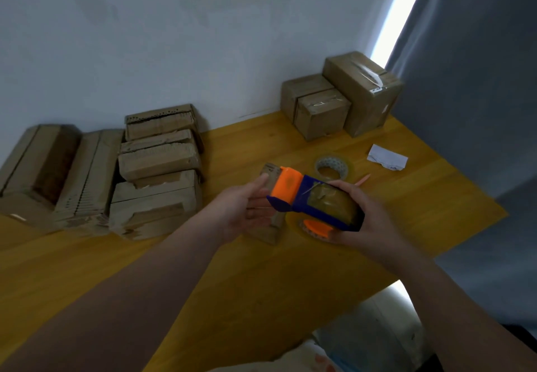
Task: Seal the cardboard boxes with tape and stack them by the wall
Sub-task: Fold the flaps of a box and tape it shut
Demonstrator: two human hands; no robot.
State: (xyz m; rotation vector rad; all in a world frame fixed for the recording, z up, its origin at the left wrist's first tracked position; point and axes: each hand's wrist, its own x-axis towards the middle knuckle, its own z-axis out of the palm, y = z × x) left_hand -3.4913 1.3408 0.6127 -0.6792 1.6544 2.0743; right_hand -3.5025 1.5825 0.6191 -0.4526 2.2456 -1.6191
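1. A heap of worn brown cardboard boxes [130, 174] is sitting at the left end of the yellow wooden table [261, 278], pushed against the pale wall [174, 37]. Their flaps are looking loose and ragged, so they are probably waiting for tape.
2. The left hand [247, 210] is lying open, fingers straight. Its palm is facing the side of a small brown cardboard box [273, 227] standing near the middle of the table, apparently steadying it for sealing, though I cannot tell whether it is touching.
3. The right hand [369, 220] is gripping a blue and orange plastic tape dispenser [308, 200], fingers curled round its body. It is holding the dispenser just over that small box, with the orange end pointing toward the left hand, likely so the tape end can be drawn onto the box.
4. A roll of clear tape [334, 166] is lying flat just behind the dispenser. A thin pink pen [363, 181] is lying beside it, and a crumpled white paper [388, 158] farther right.
5. Three taped brown cardboard boxes [322, 116] are standing together against the wall at the far right corner, beside a grey curtain [479, 81]. These are looking finished.
6. No writing is showing clearly enough to read. A dark mark on the tallest taped box and the print on the roll's core are too blurred.
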